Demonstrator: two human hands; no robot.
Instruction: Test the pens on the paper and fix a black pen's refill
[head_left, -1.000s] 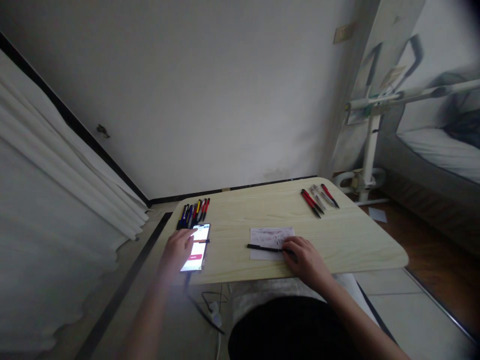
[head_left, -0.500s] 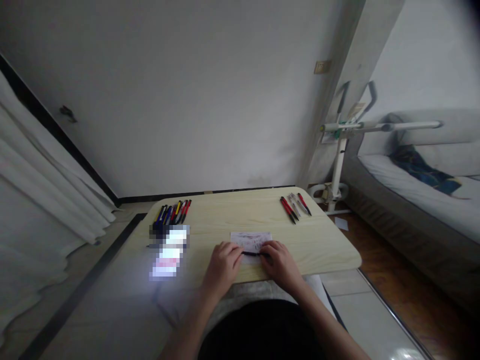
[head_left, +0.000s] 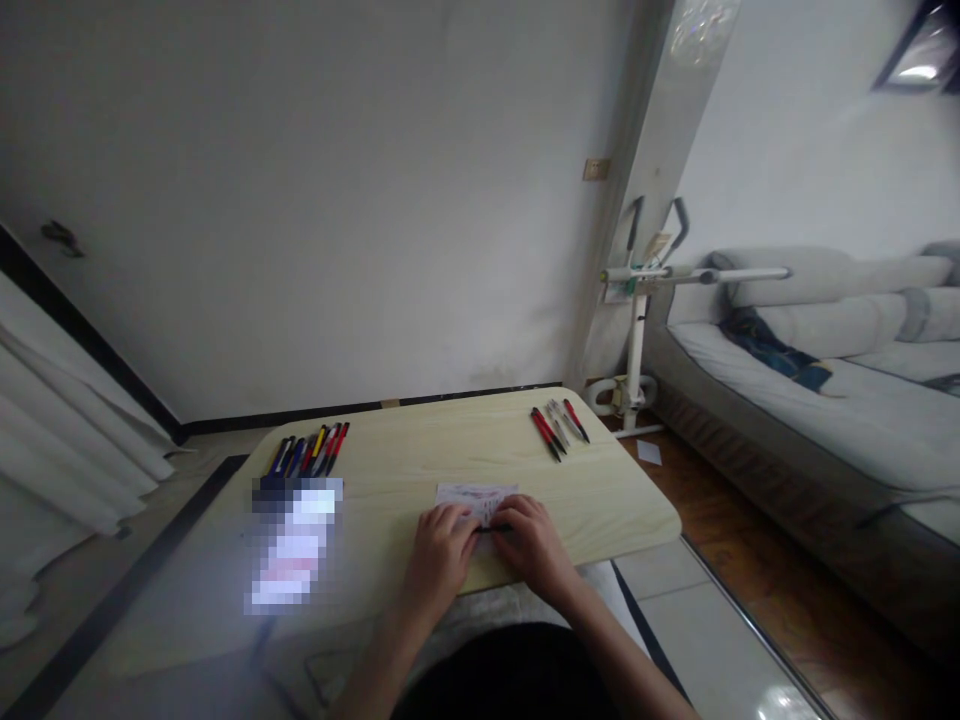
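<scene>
My left hand (head_left: 441,555) and my right hand (head_left: 529,547) rest close together at the near edge of the light wooden table (head_left: 405,460). Between them they grip a black pen (head_left: 493,528), lying crosswise over a small white slip of paper (head_left: 472,494). Both hands have their fingers curled on the pen's ends. Most of the pen is hidden under the fingers.
A row of coloured pens (head_left: 307,452) lies at the table's far left, above a lit phone (head_left: 294,545). Several red and grey pens (head_left: 559,425) lie at the far right. A white stand (head_left: 637,330) and a grey sofa (head_left: 810,380) are to the right.
My left hand left the phone and came over to the pen beside my right hand. The view has swung right and both hands have closed in on the pen.
</scene>
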